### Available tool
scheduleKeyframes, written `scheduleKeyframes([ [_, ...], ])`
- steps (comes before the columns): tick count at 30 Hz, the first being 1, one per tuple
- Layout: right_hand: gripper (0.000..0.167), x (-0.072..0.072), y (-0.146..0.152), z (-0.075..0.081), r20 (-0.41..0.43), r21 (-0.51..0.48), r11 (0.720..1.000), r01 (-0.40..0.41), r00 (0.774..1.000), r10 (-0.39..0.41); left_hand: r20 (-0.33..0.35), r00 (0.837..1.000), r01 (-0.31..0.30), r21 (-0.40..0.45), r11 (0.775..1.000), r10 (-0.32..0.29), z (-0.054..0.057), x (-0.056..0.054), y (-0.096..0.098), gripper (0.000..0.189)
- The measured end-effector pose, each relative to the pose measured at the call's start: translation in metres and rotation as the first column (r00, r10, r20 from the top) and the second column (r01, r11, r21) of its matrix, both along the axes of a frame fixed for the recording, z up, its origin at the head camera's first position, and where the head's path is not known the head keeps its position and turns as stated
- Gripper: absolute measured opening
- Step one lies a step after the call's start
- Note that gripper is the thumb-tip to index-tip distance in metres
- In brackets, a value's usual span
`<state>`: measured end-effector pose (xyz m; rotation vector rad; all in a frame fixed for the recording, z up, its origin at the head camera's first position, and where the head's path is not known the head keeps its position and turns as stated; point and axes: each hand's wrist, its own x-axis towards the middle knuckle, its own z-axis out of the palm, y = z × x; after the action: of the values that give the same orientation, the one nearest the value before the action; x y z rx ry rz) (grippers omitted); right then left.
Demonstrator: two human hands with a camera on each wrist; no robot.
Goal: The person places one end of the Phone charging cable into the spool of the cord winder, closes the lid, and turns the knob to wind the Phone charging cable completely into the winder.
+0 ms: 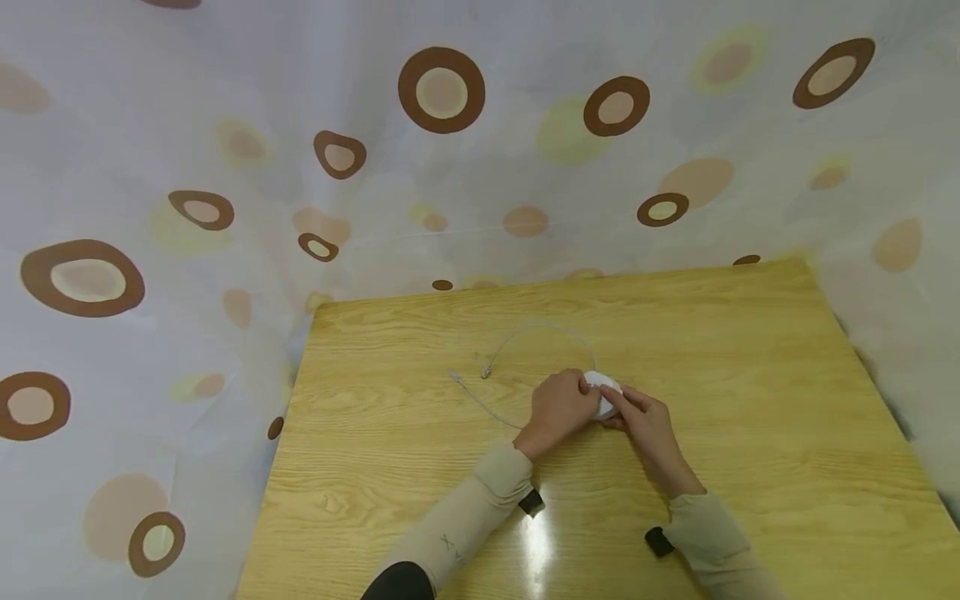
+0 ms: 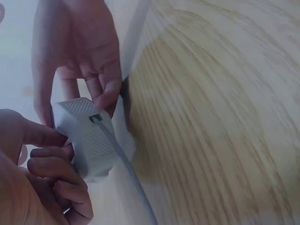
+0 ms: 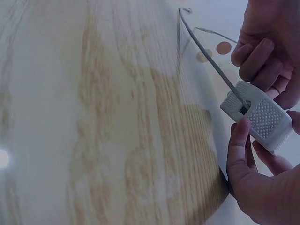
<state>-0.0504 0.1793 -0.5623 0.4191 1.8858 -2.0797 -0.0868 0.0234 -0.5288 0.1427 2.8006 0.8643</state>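
Between both hands is a small white cable winder case [image 1: 604,403] with ridged, textured sides. A thin grey cable [image 2: 123,157] comes out of a slot in its side, as both wrist views show. My left hand [image 1: 561,408] holds the case from the left with thumb and forefinger, its other fingers curled. On the other side, my right hand [image 1: 654,425] pinches the case; in the right wrist view one of its fingertips presses close to the slot [image 3: 244,109]. Two cable ends with plugs [image 1: 486,372] lie on the table left of the hands.
The wood-grain table [image 1: 390,467] runs under both forearms. A pale cloth [image 1: 495,167] with brown and yellow circles hangs behind the table and along its sides. Small black blocks [image 1: 531,502] sit at both wrists.
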Motion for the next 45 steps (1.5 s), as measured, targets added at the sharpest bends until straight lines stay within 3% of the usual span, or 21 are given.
scheduleKeyframes([
  [2, 0.066, 0.000, 0.001, 0.000, -0.001, 0.007, 1.000, -0.010, 1.000, 0.010, 0.034, 0.999, -0.015, 0.027, 1.000, 0.014, 0.002, -0.001, 0.000, 0.032],
  [4, 0.066, 0.000, 0.002, 0.000, -0.005, 0.012, 1.000, -0.021, 1.000, 0.021, 0.038, 0.999, 0.015, 0.046, 0.999, -0.017, 0.003, -0.002, -0.002, 0.032],
  [7, 0.065, -0.003, 0.005, 0.000, -0.007, 0.006, 1.000, -0.029, 1.000, 0.029, 0.002, 0.992, 0.124, 0.047, 0.991, -0.124, 0.000, -0.004, -0.006, 0.030],
  [10, 0.063, -0.005, 0.008, -0.002, 0.002, -0.014, 1.000, -0.028, 1.000, 0.028, -0.030, 0.965, 0.261, 0.009, 0.965, -0.260, 0.001, -0.006, -0.013, 0.027],
  [14, 0.060, -0.007, 0.012, -0.004, 0.023, -0.024, 0.999, -0.036, 0.999, 0.037, -0.072, 0.903, 0.416, -0.100, 0.904, -0.423, 0.008, -0.008, -0.024, 0.020],
  [20, 0.063, -0.009, 0.013, -0.005, 0.039, 0.019, 0.997, -0.069, 0.997, 0.068, -0.179, 0.789, 0.544, -0.241, 0.804, -0.588, 0.010, -0.014, -0.036, 0.017],
  [24, 0.066, -0.008, 0.011, -0.003, 0.034, 0.026, 0.996, -0.083, 0.996, 0.082, -0.263, 0.713, 0.558, -0.348, 0.754, -0.649, 0.006, -0.017, -0.039, 0.018],
  [29, 0.068, -0.006, 0.009, -0.001, 0.041, 0.033, 0.996, -0.089, 0.995, 0.087, -0.324, 0.660, 0.505, -0.476, 0.720, -0.678, 0.002, -0.019, -0.040, 0.019],
  [33, 0.069, -0.005, 0.010, -0.002, 0.039, 0.043, 0.994, -0.099, 0.994, 0.097, -0.346, 0.637, 0.483, -0.517, 0.706, -0.689, 0.001, -0.020, -0.040, 0.020],
  [38, 0.070, -0.006, 0.011, -0.004, 0.032, 0.042, 0.995, -0.092, 0.995, 0.091, -0.383, 0.617, 0.467, -0.525, 0.712, -0.688, 0.003, -0.020, -0.041, 0.020],
  [41, 0.071, -0.006, 0.011, -0.004, 0.036, 0.042, 0.995, -0.093, 0.995, 0.091, -0.386, 0.626, 0.458, -0.521, 0.720, -0.677, 0.002, -0.020, -0.040, 0.022],
  [45, 0.071, -0.005, 0.011, -0.005, 0.044, 0.024, 0.996, -0.081, 0.996, 0.080, -0.386, 0.668, 0.426, -0.503, 0.752, -0.636, -0.004, -0.017, -0.036, 0.025],
])
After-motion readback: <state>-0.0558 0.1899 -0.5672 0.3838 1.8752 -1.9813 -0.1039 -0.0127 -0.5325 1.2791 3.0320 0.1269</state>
